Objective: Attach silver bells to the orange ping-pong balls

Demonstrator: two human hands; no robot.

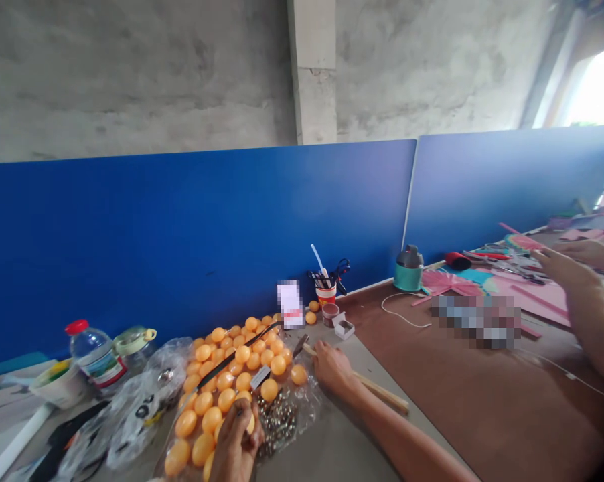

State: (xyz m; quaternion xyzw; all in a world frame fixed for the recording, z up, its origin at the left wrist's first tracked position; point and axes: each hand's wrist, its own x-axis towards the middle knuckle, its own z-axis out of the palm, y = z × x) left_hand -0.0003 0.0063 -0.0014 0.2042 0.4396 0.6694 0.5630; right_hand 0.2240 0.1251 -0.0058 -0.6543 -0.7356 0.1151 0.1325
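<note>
Many orange plastic balls (225,380) lie massed in a clear bag or tray on the table. My left hand (238,438) is at their near edge, its fingers curled round one orange ball (250,424). Beside it, a clear bag of small shiny metal pieces (280,418) lies flat. My right hand (331,365) is closed over a hammer (382,391) near its head; the wooden handle sticks out to the right beneath my forearm. A black strap and a small grey label lie across the balls.
A small white open box (343,327), a round pink tub (330,313) and a pen cup (325,292) stand behind. To the left are a plastic bottle (98,358) and crumpled plastic bags (131,408). A co-worker's hands (570,268) hold pink paper at right, near a teal container (408,271).
</note>
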